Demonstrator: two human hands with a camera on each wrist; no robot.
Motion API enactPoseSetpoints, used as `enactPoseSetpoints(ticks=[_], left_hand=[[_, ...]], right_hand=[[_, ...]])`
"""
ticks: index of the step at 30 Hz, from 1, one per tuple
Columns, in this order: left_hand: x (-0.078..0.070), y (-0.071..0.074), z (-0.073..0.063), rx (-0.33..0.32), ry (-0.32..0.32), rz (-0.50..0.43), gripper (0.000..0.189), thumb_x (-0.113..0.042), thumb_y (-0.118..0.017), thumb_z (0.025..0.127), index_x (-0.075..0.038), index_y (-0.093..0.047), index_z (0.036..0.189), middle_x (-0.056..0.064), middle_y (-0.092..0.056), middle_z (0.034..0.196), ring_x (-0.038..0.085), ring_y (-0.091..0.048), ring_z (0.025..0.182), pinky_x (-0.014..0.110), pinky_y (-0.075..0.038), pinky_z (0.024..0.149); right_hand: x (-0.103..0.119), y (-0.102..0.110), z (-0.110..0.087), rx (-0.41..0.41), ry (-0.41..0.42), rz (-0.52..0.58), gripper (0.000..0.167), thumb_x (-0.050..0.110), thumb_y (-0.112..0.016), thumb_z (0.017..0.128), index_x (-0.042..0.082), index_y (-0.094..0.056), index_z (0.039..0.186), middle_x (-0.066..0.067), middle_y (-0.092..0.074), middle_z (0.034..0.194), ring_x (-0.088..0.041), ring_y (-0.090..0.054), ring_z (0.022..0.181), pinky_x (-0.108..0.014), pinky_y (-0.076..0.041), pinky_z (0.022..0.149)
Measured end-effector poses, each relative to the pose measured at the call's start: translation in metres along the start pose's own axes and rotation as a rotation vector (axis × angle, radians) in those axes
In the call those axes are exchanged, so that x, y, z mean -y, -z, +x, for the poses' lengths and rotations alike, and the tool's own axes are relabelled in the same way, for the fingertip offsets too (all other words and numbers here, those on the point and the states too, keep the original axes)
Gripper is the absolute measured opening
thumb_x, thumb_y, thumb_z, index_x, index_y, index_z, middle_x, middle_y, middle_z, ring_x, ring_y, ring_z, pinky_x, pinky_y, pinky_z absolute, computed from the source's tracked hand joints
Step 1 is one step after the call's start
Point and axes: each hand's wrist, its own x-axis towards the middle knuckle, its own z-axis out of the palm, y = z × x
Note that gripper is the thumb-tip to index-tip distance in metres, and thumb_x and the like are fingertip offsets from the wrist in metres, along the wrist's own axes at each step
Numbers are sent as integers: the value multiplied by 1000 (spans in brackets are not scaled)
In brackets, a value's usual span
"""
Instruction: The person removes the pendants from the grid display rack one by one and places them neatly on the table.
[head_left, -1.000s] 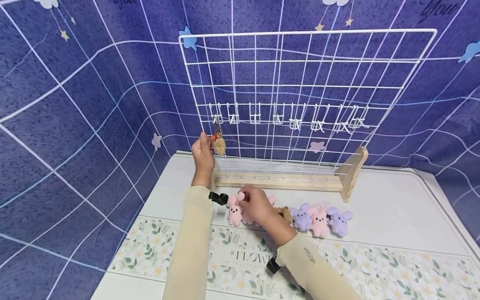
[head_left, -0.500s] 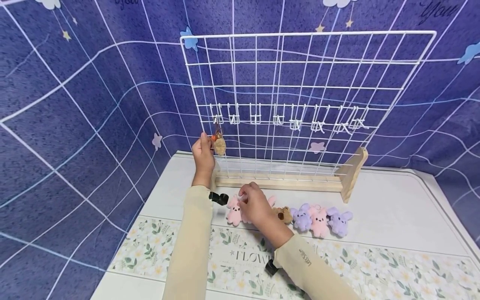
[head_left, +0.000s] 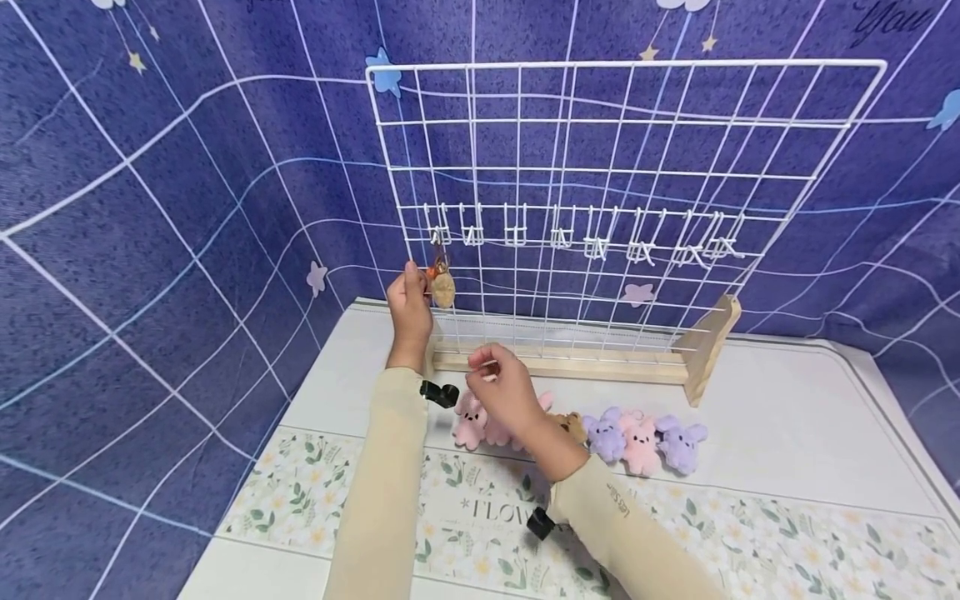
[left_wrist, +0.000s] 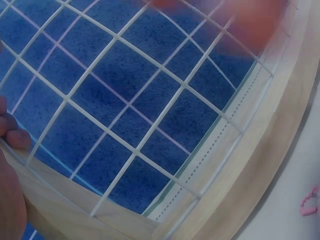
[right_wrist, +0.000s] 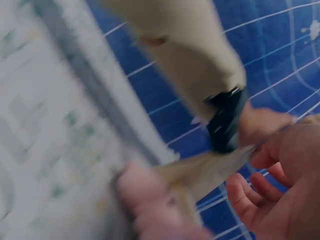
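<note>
My left hand [head_left: 411, 312] grips the left side of the white wire grid rack [head_left: 600, 125], its fingers [left_wrist: 15, 137] lying at the frame in the left wrist view. Close beside it a tan oval keychain charm [head_left: 443, 290] with an orange bead hangs from the leftmost hook. My right hand [head_left: 513, 396] is raised over a pink plush keychain [head_left: 470, 427]. Its fingers are loosely curled, and nothing shows between them in the head or right wrist view. It partly covers other pink plush keychains [head_left: 498, 432] beside the first.
Along the table lie a brown plush [head_left: 573, 426], two purple plushes [head_left: 604, 435] and another pink plush [head_left: 640, 446]. Several white hooks [head_left: 597, 247] hang in a row on the grid. The rack stands on a wooden base [head_left: 570, 367], and a floral strip [head_left: 300, 492] crosses the table.
My right hand has let go of the leftmost pink plush and risen slightly, up and to the left. The plush stays on the table. My left hand has not moved from the rack.
</note>
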Motion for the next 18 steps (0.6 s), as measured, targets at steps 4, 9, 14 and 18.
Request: enactPoseSetpoints(ticks=[4, 9, 14, 18], left_hand=[[0, -1, 1, 6, -10, -14, 52, -20, -40, 113, -21, -38, 61, -13, -33, 57, 2, -30, 50, 18, -24, 48], [0, -2, 1, 13, -3, -18, 52, -20, -40, 113, -21, -39, 61, -13, -35, 57, 3, -31, 51, 19, -25, 49], [0, -2, 0, -2, 8, 2, 52, -20, -39, 113, -20, -39, 61, -13, -35, 56, 2, -31, 50, 18, -27, 49], [0, 0, -1, -2, -9, 1, 51, -19, -39, 113, -23, -43, 63, -15, -39, 57, 0, -36, 51, 17, -31, 48]], right_hand=[[25, -1, 12, -5, 20, 172, 28, -4, -66, 93, -3, -61, 121, -22, -66, 122, -32, -69, 111, -21, -56, 84], [51, -1, 25, 29, 10, 315, 54, -7, -65, 93, 2, -47, 143, -22, -56, 144, -39, -62, 131, -27, -57, 97], [67, -1, 41, 101, -87, 464, 75, -6, -62, 93, 7, -30, 160, -19, -40, 162, -43, -51, 144, -42, -57, 108], [73, -4, 55, 161, -167, 623, 79, -4, -58, 95, 10, -24, 165, -16, -35, 167, -43, -50, 145, -55, -52, 113]])
